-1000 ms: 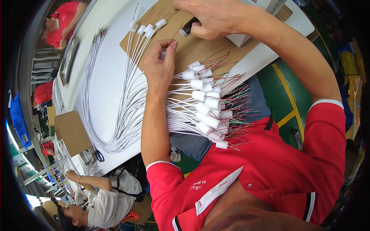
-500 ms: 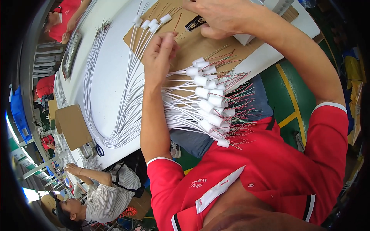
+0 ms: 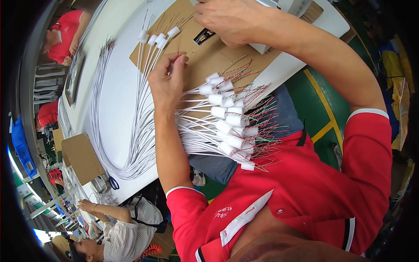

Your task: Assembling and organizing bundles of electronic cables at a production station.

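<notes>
My left hand [image 3: 167, 83] is closed in a pinch over the brown board [image 3: 209, 56]. A thin brownish wire [image 3: 179, 47], smeared by motion, rises from its fingertips. At the top edge, my right hand [image 3: 231, 22] has its fingers curled together; what they hold, if anything, is hidden. Just below it lies a small black clip-like piece [image 3: 204, 36]. White cables [image 3: 131, 153] sweep in a bundle under my left forearm. Their ends carry white cylindrical sleeves [image 3: 224, 126] with twisted red, green and pale wires [image 3: 266, 118] fanning out toward my lap. Several more sleeved ends [image 3: 161, 41] lie beyond my left hand.
A whitish device [image 3: 301, 8] stands at the upper right, beside my right forearm. On the left are a cardboard piece [image 3: 82, 159], blue-handled scissors [image 3: 113, 182] and a long tray [image 3: 75, 78]. A co-worker in stripes [image 3: 131, 227] sits lower left; another in red [image 3: 67, 35] works upper left.
The whole view has shifted a little. My left hand has drawn slightly nearer to me, and the wire at its fingertips is now blurred. My right hand stays near the top edge.
</notes>
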`<state>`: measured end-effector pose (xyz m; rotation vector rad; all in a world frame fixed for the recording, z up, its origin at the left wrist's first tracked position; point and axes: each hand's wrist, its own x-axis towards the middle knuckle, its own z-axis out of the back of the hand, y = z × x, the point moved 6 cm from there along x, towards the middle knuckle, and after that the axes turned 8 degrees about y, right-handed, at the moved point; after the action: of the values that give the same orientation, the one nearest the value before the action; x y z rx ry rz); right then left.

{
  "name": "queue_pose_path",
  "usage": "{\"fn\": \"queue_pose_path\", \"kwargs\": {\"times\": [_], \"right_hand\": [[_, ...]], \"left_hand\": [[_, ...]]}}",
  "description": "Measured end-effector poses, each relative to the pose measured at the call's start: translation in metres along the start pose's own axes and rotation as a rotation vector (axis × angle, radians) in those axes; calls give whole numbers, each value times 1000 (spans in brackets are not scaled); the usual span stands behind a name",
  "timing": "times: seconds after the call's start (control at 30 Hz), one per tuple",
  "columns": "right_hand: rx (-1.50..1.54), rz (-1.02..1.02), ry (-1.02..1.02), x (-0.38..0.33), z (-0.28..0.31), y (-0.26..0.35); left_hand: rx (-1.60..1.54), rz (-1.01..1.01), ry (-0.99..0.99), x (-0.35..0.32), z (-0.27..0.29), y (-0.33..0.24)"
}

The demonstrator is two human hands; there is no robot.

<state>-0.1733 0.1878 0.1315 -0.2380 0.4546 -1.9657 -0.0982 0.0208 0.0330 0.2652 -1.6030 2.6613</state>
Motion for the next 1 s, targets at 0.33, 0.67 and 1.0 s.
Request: {"fn": "queue_pose_path", "kwargs": {"times": [0.33,0.67,1.0], "right_hand": [[118,58,-109,2,-13,-1],[139,78,-177,3,-14,-1],[163,75,-150,2,-9,-1]], "left_hand": [[84,-331,-126,2,-1,-19],[506,-467,-149,-8,-9,-42],[582,-449,-157,-4,-14,-35]]}}
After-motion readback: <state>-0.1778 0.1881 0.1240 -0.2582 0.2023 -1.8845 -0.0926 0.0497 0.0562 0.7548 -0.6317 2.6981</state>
